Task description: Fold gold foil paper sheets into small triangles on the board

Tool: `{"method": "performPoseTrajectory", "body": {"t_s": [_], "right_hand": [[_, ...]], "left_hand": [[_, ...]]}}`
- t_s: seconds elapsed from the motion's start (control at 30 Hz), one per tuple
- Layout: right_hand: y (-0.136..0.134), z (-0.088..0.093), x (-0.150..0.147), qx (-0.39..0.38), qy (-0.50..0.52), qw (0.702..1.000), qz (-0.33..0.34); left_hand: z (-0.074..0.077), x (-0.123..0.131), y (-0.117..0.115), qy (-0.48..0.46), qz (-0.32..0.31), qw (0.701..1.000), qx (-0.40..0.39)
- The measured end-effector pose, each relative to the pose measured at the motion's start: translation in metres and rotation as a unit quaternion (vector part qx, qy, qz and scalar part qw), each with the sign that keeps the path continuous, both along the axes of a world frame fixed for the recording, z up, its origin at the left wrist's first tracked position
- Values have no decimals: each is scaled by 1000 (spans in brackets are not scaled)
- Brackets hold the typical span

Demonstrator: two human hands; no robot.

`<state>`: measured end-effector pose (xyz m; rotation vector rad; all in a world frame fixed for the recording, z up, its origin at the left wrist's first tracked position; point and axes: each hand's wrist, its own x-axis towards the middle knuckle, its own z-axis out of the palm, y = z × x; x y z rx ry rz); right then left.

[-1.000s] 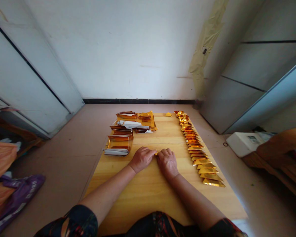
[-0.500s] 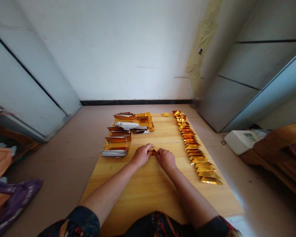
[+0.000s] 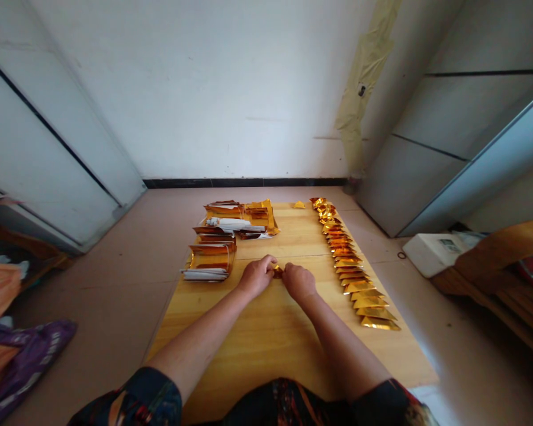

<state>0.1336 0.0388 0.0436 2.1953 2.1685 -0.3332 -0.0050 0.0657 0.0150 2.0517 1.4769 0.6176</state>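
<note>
Between my two hands is a small piece of gold foil paper [image 3: 278,271], low over the middle of the wooden table [image 3: 249,349]. My left hand [image 3: 257,277] pinches its left end, thumb and fingers together. At its right end my right hand [image 3: 299,281] is closed on it, the fingertips mostly hidden behind the knuckles. A long row of folded gold foil papers [image 3: 350,275] overlaps down the table's right side. To the left stand bundles of curved gold foil sheets [image 3: 211,258] with white backs, and more foil sheets [image 3: 260,216] lie behind them.
One small folded gold piece [image 3: 299,205] sits at the table's far edge. Beyond is a white wall [image 3: 240,94] with a dark skirting strip. A wooden bench [image 3: 493,278] with a white box [image 3: 430,253] stands right; a purple bag [image 3: 39,355] lies left on the floor.
The foil paper between my hands has turned slightly and shows more bright gold. My hands have barely shifted, and the bundles and the row stay as they were.
</note>
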Motion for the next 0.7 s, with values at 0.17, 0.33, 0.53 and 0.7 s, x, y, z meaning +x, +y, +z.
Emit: {"method": "performPoseTrajectory", "body": {"t_s": [0.17, 0.33, 0.53, 0.7], "right_hand": [[2, -1, -3, -13, -11, 1000, -12], [2, -1, -4, -18, -8, 1000, -11], [2, -5, -5, -9, -6, 1000, -22], [2, -2, -3, -16, 0, 1000, -27]], "left_hand": [[1, 2, -6, 18, 26, 999, 5], [-3, 5, -8, 24, 32, 998, 49], [-7, 6, -9, 15, 31, 997, 70], [-8, 4, -10, 28, 10, 995, 91]]}}
